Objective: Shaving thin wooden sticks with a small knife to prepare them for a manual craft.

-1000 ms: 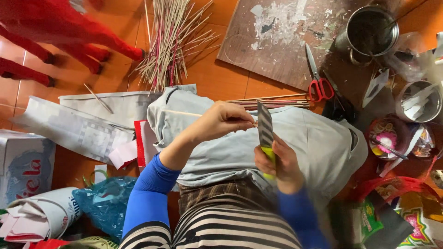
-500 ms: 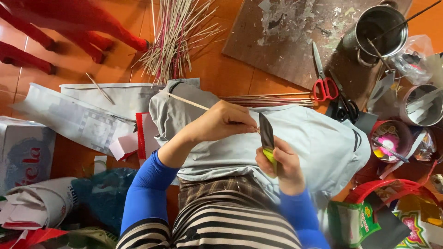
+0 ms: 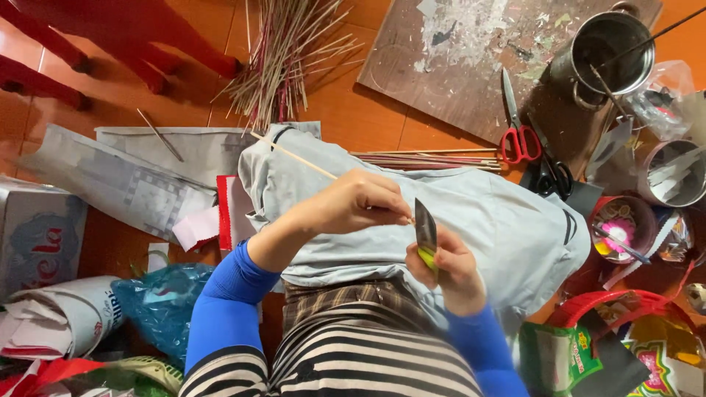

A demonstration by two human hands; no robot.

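My left hand (image 3: 357,202) pinches a thin, pale bamboo stick (image 3: 294,156) that runs out toward ten o'clock. My right hand (image 3: 452,268) is closed round a knife (image 3: 425,234) with a yellow-green handle, blade up, touching the stick's near end. Both sit over the grey cloth (image 3: 500,220) on my lap. Red-handled scissors (image 3: 516,121) lie at one o'clock, a loose bundle of sticks (image 3: 283,62) at eleven.

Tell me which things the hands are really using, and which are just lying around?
In use:
left hand holding a thin bamboo stick
right hand holding a knife, blade at the stick's end
grey cloth over the lap

Lying about:
red scissors
metal pot
stick pile
newspaper
wooden board
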